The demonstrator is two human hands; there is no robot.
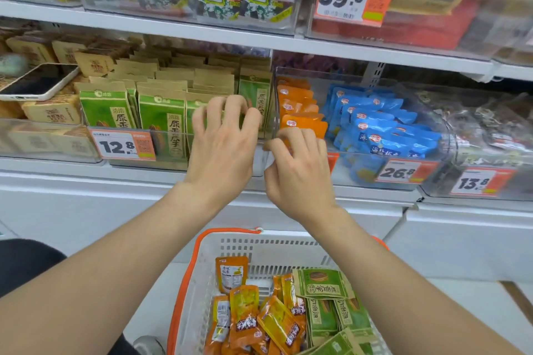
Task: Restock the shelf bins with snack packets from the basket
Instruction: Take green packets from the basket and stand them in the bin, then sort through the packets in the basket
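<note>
Now, left hand (222, 138) tight round green paper packet (190, 110), right hand (300, 173) round orange packet (303, 124)

A single wide-angle view from the person's head looks forward and tilted down, close to the shelf (173, 29), whose white edges bow with the lens. The clear bins (343, 179) span the frame from 9 through 12 to 3 o'clock, near enough that price tags read plainly. The forearms enter from 7 and 5 o'clock; the left hand (222, 150) and right hand (300, 179) show their backs near centre, palms hidden. The basket (274, 259) lies below the lens at 6 o'clock, its near end cut off.
</note>
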